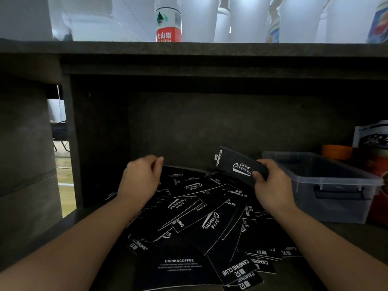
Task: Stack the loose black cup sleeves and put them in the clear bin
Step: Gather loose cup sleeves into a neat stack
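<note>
A loose heap of black cup sleeves (195, 223) printed with white lettering spreads over the dark bench (340, 244) across the lower centre of the frame, the sleeves lying flat and overlapping at all angles. The right hand (273, 185), right of centre, grips a small stack of sleeves (239, 164) by its near end, thumb on top and fingers (262, 166) curled beneath, so that the stack is lifted clear of the heap and tilts up toward the upper left. The left hand (140, 177), left of centre, reaches to the far edge of the heap with its fingers bent downward; its fingertips lie at a sleeve's edge there, but whether they pinch it cannot be told. The clear bin (327, 198) sits on the bench at the right of the frame, just beside the right hand, its top open and its dark handle facing the camera. Behind the bin, at the far right, stand an orange container (337, 152) and a white printed package (371, 137). On the shelf (189, 49) along the top of the frame stand a water bottle with a red label (168, 26) and several white cups (243, 17).
</note>
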Tool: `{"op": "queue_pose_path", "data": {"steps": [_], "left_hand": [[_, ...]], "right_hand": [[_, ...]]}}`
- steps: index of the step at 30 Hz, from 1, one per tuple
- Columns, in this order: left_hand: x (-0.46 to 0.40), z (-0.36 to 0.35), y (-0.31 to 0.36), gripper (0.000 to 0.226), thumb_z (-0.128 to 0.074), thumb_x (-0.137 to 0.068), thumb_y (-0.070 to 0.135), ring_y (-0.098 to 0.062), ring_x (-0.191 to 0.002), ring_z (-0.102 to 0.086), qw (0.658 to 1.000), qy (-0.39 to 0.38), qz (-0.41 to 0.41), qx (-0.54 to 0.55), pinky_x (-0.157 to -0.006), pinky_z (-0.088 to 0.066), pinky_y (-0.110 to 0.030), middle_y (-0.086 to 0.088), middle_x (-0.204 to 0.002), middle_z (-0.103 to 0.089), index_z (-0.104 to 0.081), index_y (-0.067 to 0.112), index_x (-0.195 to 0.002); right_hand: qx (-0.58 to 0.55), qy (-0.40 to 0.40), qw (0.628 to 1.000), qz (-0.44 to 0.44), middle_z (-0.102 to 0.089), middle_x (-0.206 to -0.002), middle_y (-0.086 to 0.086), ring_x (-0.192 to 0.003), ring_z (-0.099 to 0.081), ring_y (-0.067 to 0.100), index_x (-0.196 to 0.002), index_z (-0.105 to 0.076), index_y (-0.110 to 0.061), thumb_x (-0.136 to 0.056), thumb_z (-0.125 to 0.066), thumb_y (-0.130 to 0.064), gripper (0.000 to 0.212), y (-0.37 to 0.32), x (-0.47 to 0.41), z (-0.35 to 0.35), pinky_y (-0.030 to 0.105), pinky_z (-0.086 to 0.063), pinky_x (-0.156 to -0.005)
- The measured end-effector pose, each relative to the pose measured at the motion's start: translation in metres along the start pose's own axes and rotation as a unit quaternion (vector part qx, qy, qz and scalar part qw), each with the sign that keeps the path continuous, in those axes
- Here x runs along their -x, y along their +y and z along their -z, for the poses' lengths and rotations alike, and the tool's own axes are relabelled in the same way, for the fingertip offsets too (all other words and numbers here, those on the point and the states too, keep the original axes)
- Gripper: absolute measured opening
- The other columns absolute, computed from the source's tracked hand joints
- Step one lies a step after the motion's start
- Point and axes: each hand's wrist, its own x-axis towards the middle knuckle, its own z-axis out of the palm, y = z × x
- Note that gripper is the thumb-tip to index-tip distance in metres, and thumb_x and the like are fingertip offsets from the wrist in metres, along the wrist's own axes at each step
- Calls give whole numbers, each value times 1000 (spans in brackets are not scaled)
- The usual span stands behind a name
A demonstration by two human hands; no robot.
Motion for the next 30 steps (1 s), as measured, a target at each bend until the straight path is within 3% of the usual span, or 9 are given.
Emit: {"op": "queue_pose_path", "data": {"steps": [3, 7, 11, 14, 16, 20, 22, 25, 30], "left_hand": [[-3, 1, 1, 29, -60, -92, 42, -14, -69, -64, 997, 31, 58, 28, -63, -47, -23, 2, -72, -68, -73, 16, -86], [-10, -2, -7, 28, -64, -89, 12, -2, -75, -57, 943, 104, 200, 245, -76, -47, -19, -1, -102, -62, -65, 18, -116], [-15, 1, -15, 46, -57, -94, 0, -7, -83, -61, 891, 140, 159, 401, -66, -49, -10, -1, -107, -58, -45, 19, -134], [-13, -4, -15, 36, -61, -92, 4, -21, -91, -66, 929, 36, 101, 354, -81, -52, -22, -6, -99, -66, -53, 15, -126], [-7, -13, -16, 22, -65, -91, 9, -23, -93, -67, 969, -85, 48, 225, -89, -52, -32, -3, -98, -71, -65, 17, -111], [3, -20, -16, 29, -55, -98, 21, -13, -112, -58, 962, -261, 30, 74, -96, -43, -24, 5, -120, -62, -57, 17, -127], [1, -17, -18, 31, -57, -97, 20, -13, -108, -61, 964, -245, 23, 98, -96, -46, -28, 7, -118, -63, -54, 22, -128], [-2, -10, -17, 13, -68, -90, 19, -14, -86, -68, 973, -188, 10, 134, -84, -55, -35, 1, -92, -71, -65, 22, -103], [0, -2, -6, 8, -71, -87, 21, -5, -81, -65, 976, -132, 4, 176, -74, -46, -12, 6, -87, -69, -73, 29, -89]], "right_hand": [[-1, 0, 1000, 4, -65, -104, 4, -91, -52, 11, -115, -61, -14, -91, -59, -7, 25, 0, 0, 2, 15, -33, -75], [-4, 0, 1000, 12, -66, -104, 3, -92, -55, 13, -114, -62, -15, -90, -60, -7, 25, -1, -1, 0, 16, -35, -77], [-4, -20, 999, 35, -65, -104, 1, -96, -56, 14, -113, -61, -20, -91, -60, -9, 25, -3, 0, -2, 22, -38, -83], [2, -24, 999, 43, -63, -103, 1, -94, -53, 12, -113, -61, -20, -91, -60, -10, 25, -3, 0, -2, 20, -36, -80], [3, -27, 999, 39, -63, -104, 2, -93, -54, 12, -114, -61, -20, -91, -60, -10, 25, -2, 0, -2, 19, -35, -79], [17, -38, 999, 25, -65, -108, 8, -101, -59, 21, -116, -61, -16, -91, -61, -10, 26, 1, -1, -2, 20, -37, -80], [25, -49, 998, 22, -65, -109, 9, -103, -60, 23, -116, -61, -16, -90, -61, -10, 26, 2, -1, -4, 21, -38, -80], [31, -60, 997, 19, -65, -110, 8, -104, -60, 23, -117, -61, -17, -90, -61, -11, 27, 1, -1, -4, 22, -41, -82], [37, -106, 993, 27, -66, -108, 7, -101, -61, 22, -114, -62, -20, -90, -62, -12, 26, -2, -1, -4, 28, -47, -88]]}}
